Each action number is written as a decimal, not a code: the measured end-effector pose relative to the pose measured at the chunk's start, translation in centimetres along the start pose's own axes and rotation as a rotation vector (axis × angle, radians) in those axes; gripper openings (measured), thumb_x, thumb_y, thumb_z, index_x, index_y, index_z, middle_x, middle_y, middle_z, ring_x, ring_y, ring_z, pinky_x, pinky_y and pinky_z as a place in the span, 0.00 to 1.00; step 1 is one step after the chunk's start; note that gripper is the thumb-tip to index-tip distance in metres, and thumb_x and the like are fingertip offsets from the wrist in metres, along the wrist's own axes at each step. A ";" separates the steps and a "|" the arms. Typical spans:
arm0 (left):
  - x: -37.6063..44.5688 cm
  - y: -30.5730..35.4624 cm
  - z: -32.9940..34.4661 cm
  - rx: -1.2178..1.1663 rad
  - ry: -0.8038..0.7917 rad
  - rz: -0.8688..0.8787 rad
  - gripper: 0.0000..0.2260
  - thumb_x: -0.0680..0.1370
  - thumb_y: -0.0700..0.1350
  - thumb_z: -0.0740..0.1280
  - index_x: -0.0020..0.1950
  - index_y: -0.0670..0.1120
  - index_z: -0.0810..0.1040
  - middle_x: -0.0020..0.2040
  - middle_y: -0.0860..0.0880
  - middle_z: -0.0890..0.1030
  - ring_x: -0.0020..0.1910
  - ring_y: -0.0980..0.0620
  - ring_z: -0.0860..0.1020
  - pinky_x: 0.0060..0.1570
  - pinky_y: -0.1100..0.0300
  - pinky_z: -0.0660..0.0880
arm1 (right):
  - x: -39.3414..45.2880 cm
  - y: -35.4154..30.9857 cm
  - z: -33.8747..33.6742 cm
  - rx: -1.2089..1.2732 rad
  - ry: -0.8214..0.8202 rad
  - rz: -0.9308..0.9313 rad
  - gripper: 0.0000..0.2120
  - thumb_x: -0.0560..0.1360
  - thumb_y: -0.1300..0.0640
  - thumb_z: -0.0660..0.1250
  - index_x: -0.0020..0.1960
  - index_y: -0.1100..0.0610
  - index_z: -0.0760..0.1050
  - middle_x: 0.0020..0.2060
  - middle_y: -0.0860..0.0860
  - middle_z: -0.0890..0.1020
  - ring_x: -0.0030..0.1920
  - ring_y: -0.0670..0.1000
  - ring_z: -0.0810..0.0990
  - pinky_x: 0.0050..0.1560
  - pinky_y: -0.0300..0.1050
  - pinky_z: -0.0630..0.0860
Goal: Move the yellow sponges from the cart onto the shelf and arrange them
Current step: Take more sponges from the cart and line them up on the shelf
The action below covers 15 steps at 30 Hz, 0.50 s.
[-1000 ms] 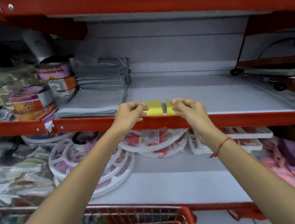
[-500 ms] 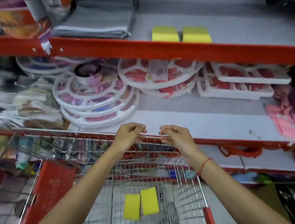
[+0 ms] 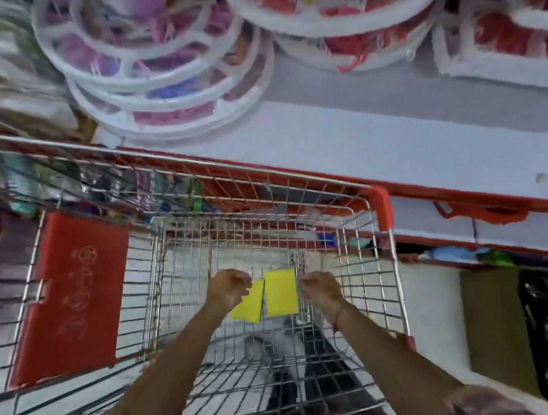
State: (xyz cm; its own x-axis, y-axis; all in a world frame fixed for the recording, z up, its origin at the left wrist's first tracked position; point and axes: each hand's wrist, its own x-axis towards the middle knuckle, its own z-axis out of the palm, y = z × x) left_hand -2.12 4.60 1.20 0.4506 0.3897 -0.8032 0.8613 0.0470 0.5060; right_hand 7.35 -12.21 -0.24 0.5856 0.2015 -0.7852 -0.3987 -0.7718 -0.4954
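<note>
Head view: two yellow sponges (image 3: 265, 298) lie between both hands' fingers (image 3: 240, 282).

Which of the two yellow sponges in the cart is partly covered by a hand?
The left sponge, lying tilted: the left hand overlaps its upper corner. The right sponge lies fully visible.

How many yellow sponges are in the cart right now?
2. The left sponge lies on the cart floor by the left hand; the right sponge lies beside it, near the right hand. None looks hidden.
</note>
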 end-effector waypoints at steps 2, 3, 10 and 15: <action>1.3 -1.7 0.6 0.046 0.052 -0.056 0.12 0.77 0.35 0.64 0.37 0.49 0.76 0.46 0.39 0.81 0.45 0.43 0.80 0.56 0.46 0.78 | 0.8 0.7 0.9 -0.205 -0.048 0.007 0.11 0.76 0.60 0.60 0.44 0.56 0.82 0.43 0.57 0.81 0.43 0.55 0.79 0.43 0.46 0.75; 1.9 -2.6 1.0 0.087 0.074 -0.080 0.07 0.76 0.37 0.66 0.43 0.48 0.79 0.52 0.37 0.82 0.52 0.40 0.81 0.59 0.48 0.77 | 1.4 1.2 1.4 -0.285 -0.047 0.006 0.12 0.76 0.60 0.59 0.49 0.62 0.80 0.47 0.60 0.82 0.46 0.57 0.81 0.44 0.45 0.75; 5.9 -6.8 3.5 0.224 0.098 -0.203 0.21 0.72 0.47 0.71 0.62 0.39 0.75 0.59 0.39 0.81 0.57 0.42 0.79 0.56 0.52 0.77 | 4.1 4.2 3.5 -0.249 -0.077 0.098 0.24 0.75 0.57 0.66 0.69 0.60 0.67 0.64 0.58 0.77 0.54 0.55 0.80 0.45 0.36 0.67; 5.7 -6.1 5.0 0.126 0.146 -0.251 0.20 0.72 0.46 0.72 0.59 0.37 0.75 0.58 0.39 0.80 0.55 0.42 0.79 0.47 0.56 0.74 | 4.5 4.2 4.6 -0.156 -0.047 0.147 0.30 0.73 0.55 0.69 0.72 0.60 0.63 0.62 0.59 0.78 0.60 0.59 0.78 0.54 0.47 0.77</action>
State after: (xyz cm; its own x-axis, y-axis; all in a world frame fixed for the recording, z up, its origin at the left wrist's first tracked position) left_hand -3.64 1.95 -8.03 0.1899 0.5088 -0.8397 0.9677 0.0476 0.2476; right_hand 5.02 -11.75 -7.55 0.4940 0.1051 -0.8631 -0.3612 -0.8782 -0.3137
